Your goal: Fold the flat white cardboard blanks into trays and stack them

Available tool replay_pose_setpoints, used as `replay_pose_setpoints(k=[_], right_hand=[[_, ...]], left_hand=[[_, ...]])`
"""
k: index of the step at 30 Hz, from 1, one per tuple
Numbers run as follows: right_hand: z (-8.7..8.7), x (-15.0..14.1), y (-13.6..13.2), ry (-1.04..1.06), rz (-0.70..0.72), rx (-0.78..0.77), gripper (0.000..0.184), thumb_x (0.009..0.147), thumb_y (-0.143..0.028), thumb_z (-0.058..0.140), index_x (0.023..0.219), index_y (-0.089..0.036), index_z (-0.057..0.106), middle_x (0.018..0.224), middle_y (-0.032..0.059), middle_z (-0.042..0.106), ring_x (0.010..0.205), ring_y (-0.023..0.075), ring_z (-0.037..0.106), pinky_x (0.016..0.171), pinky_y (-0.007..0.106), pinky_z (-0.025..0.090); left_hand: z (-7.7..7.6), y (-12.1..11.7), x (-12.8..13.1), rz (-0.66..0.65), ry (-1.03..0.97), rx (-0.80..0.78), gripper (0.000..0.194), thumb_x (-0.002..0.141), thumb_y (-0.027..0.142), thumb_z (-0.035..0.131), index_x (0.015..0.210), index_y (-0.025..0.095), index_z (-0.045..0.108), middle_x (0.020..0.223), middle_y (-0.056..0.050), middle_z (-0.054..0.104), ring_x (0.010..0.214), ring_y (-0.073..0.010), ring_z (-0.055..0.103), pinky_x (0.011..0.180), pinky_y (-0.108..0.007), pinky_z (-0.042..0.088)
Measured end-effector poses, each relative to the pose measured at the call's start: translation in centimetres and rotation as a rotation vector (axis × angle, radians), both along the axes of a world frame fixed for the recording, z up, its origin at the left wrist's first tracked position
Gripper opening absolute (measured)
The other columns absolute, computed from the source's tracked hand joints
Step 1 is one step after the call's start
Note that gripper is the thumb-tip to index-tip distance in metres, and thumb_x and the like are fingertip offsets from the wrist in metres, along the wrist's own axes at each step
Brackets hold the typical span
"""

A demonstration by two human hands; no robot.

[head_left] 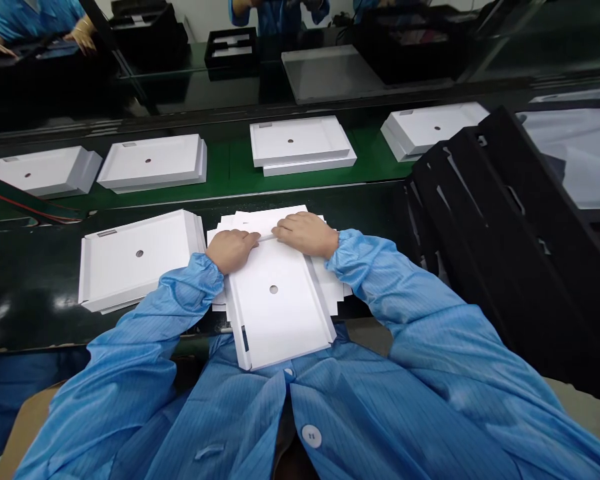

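Note:
In front of my body lies a white cardboard tray (280, 300), with a round hole in its middle and a slot near its lower left corner. Its near end juts past the table edge toward my jacket. At its far end, my left hand (234, 250) pinches the folded edge by the left corner. My right hand (306, 233) is closed on that same edge from the right, fingertips near the left hand's. Beneath the tray is a stack of flat white cardboard sheets (330, 287), sticking out on several sides. The fingertips' undersides are hidden.
To the left, folded white trays (140, 257) lie stacked. More white trays (300, 141) sit along a green conveyor belt (230, 160). Black bins (505, 220) stand at the right. Across the line are a co-worker's hands (83, 35) and a black box (231, 48).

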State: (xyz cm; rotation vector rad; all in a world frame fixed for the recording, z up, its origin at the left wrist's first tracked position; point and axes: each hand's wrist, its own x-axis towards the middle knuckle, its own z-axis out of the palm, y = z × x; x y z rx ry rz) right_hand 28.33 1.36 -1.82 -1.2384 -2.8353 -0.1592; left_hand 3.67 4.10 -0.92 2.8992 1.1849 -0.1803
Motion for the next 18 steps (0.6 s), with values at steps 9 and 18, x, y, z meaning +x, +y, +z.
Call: replay_pose_setpoints(k=[9,18], right_hand=[[-1.1,0.0,0.1,0.011,-0.002,-0.023,0.038,0.106,-0.023,0.038,0.132,-0.01,0.062,0.118,0.0163,0.068,0.103,0.0259,0.054,0.085,0.039,0.033],[-1.1,-1.1,0.9,-0.004,0.02,-0.05,0.037,0.105,-0.027,0.041,0.109,-0.007,0.072,0.101,0.0168,0.072,0.102,0.0272,0.058,0.091,0.039,0.036]], left_hand=[[-1.4,-0.3,-0.9,-0.034,-0.008,0.084,0.048,0.106,0.039,0.029,0.14,0.023,0.059,0.124,-0.016,0.065,0.113,-0.03,0.06,0.09,-0.043,0.046],[-2.7,-0.5,-1.3,-0.028,-0.065,0.102,0.047,0.105,0.038,0.033,0.142,0.025,0.058,0.128,-0.016,0.061,0.116,-0.03,0.056,0.097,-0.045,0.043]])
